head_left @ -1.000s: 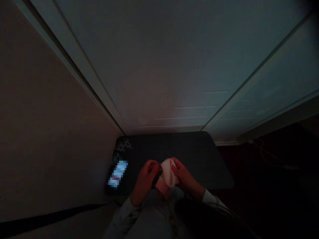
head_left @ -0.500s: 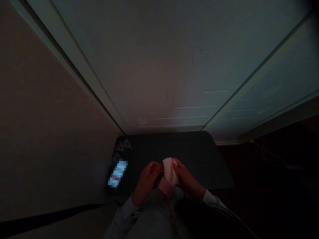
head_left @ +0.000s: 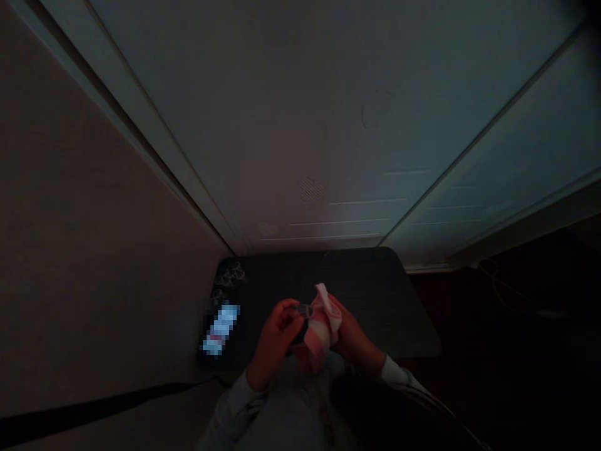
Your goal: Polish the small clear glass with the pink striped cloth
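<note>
A dark counter (head_left: pixel 370 294) with rounded corners carries, at its far left corner, a loose cluster of small clear pieces (head_left: pixel 231 274), their exact shape too dim to tell, and, just nearer along the left edge, a phone (head_left: pixel 221 329) lying aslant with its blurred screen lit.

A single view, worn on the head, looks forward and steeply down from near above the bare hands (head_left: pixel 275 335) at its lower centre. It spans the dark, round-cornered rectangular bench (head_left: pixel 380 300) and pale, heart-embossed panel (head_left: pixel 282 125) beyond.
</note>
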The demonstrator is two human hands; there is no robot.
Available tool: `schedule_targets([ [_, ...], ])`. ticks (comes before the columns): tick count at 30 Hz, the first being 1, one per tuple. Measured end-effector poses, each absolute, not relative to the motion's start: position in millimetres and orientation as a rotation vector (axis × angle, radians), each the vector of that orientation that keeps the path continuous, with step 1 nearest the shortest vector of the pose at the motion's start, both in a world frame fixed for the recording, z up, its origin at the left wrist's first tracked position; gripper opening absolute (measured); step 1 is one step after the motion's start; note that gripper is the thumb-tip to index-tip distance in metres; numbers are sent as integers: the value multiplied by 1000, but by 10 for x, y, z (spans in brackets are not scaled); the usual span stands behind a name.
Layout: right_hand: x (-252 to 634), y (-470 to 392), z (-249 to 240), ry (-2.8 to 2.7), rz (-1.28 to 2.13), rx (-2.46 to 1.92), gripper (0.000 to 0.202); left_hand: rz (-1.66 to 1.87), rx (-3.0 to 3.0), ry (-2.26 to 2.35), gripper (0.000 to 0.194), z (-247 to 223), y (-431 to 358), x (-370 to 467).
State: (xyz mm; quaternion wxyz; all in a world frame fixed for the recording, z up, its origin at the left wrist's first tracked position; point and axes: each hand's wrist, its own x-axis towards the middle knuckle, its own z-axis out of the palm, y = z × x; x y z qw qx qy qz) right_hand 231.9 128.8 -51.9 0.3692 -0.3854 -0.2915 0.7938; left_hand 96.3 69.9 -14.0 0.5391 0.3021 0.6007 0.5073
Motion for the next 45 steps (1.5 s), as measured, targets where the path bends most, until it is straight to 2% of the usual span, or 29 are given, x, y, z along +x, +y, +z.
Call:
schedule_targets([
  [4,2315,1296,-532,-789,2004,-996,26,1187,768,1445,28,-170,704,921],
  [11,2361,1299,-616,-948,1964,-976,37,1157,799,1543,21,-150,752,895],
  [17,2396,1302,-594,-1045,2060,-982,42,1140,811,1603,17,-169,789,853],
  [28,2395,1302,-706,-1488,1979,-986,38,1107,879,1619,18,-174,771,851],
  [35,2385,1273,-698,-1794,1772,-932,28,1055,955,1708,20,-206,742,839],
  [45,2345,1259,-732,-1887,1690,-972,27,1093,1048,1806,17,-184,737,881],
])
